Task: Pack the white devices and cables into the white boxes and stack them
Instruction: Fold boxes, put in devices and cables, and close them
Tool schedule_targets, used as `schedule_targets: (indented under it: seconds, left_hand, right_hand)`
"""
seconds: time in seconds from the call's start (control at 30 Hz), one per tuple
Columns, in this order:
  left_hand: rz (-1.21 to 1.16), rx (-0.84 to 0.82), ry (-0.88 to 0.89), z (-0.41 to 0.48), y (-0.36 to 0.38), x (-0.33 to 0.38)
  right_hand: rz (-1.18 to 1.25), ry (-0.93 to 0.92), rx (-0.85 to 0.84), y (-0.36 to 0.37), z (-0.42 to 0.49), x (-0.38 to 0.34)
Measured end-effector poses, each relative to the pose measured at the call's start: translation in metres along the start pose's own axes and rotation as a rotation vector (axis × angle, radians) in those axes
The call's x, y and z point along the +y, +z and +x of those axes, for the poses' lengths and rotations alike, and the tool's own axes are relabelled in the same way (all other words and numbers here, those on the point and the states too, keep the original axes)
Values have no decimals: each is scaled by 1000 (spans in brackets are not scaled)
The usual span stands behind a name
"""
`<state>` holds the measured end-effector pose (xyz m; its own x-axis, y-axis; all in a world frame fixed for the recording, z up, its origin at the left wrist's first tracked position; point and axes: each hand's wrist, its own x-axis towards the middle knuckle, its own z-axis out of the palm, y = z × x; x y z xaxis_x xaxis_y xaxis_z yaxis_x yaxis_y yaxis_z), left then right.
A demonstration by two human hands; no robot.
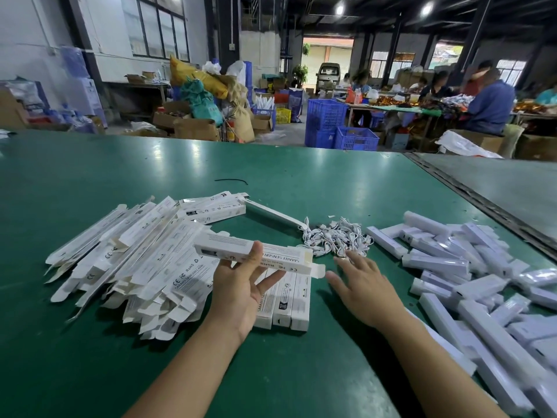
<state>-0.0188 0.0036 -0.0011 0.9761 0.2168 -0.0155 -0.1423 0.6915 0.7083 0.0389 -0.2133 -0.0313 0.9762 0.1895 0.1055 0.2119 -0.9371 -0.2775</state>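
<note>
My left hand [241, 285] holds a long white box [280, 256] above the green table [301, 182], thumb on top and fingers under it; its right end flap hangs open. Under it lie three packed white boxes [284, 303] side by side. My right hand [363, 285] hovers with fingers spread just short of a tangle of white cables [334, 236]. A heap of flat unfolded boxes [135, 260] lies to the left. Several white devices in clear wrap [470, 282] are piled at the right.
A thin black tie [230, 181] lies far on the table. A grey table [497, 188] adjoins on the right across a metal seam. Beyond are blue crates [340, 128], cardboard boxes and seated people working at another table.
</note>
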Motion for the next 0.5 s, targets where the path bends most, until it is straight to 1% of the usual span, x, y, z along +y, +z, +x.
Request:
schedule_targets:
  seconds: [0.03,0.07,0.1,0.23,0.3,0.43,0.5]
  left_hand:
    - [5,-5,-5,0,0,-1]
    - [13,-9,-7,0,0,-1]
    - [20,-13,-5,-1,0,0]
    - [18,-10,4,-1,0,1]
    - [16,-6,0,-1,0,2]
    - [13,-2,-9,0,-1,3]
    - [10,-7,-7,0,-1,4]
  right_hand:
    - [-94,15,-97,4,2,1]
    - [-145,17,-150,6,3,0]
    - [-171,17,-156,8,2,0]
    - [-226,30,12,0,-6,-4]
    - [-187,20,79,-7,-12,-8]
    - [14,28,88,-13,-19,-13]
    - [41,67,101,-15,-18,-13]
